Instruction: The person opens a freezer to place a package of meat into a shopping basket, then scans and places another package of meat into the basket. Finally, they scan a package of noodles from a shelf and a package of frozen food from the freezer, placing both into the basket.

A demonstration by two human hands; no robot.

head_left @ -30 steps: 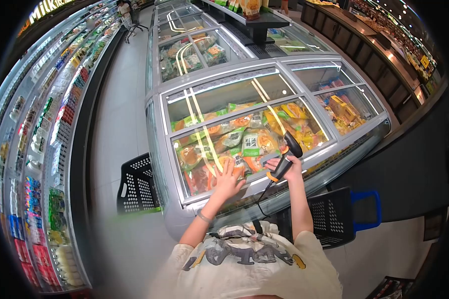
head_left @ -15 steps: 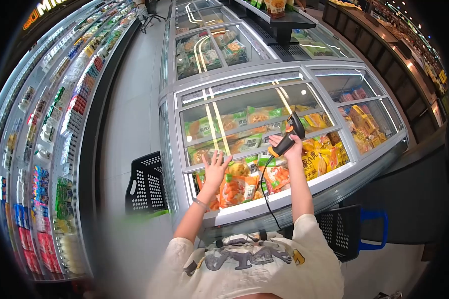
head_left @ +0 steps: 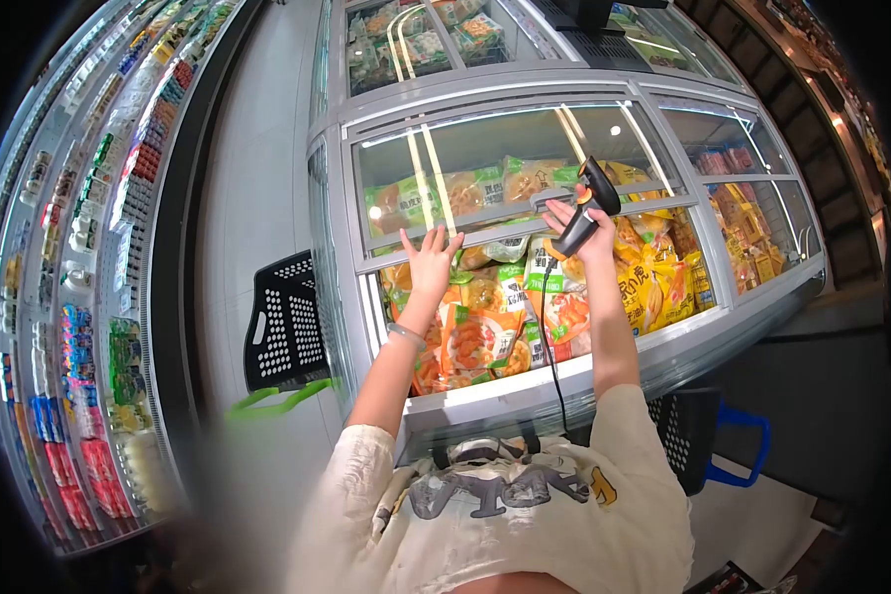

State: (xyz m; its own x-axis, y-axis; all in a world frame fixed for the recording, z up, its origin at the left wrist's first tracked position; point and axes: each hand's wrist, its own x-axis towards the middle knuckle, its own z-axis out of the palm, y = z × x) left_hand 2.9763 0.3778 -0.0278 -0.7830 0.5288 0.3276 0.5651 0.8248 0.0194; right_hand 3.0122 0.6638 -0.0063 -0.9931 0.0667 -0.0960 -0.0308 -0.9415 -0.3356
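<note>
My left hand [head_left: 429,269] rests with fingers spread on the front edge of the sliding glass lid [head_left: 475,203] of a chest freezer [head_left: 525,394]. In my right hand [head_left: 596,243] is a black barcode scanner [head_left: 582,220] with orange parts, its cable hanging down toward my shirt. Some of that hand's fingers reach to a dark handle [head_left: 554,199] on the lid. Below both hands, the lid's gap shows frozen food bags: orange-and-green bags [head_left: 480,337] at left and middle, yellow bags [head_left: 658,282] at right.
A black perforated basket [head_left: 285,327] with a green handle stands left of the freezer. Another basket [head_left: 683,436], with a blue handle, is at the lower right. Stocked shelves [head_left: 99,297] line the left side beyond the aisle floor [head_left: 257,178]. More glass-topped freezer sections [head_left: 416,45] continue ahead.
The glass lid has slid away from me with both hands at it, widening the gap over the bags. The scanner has stayed in my right hand. My view has tilted down somewhat.
</note>
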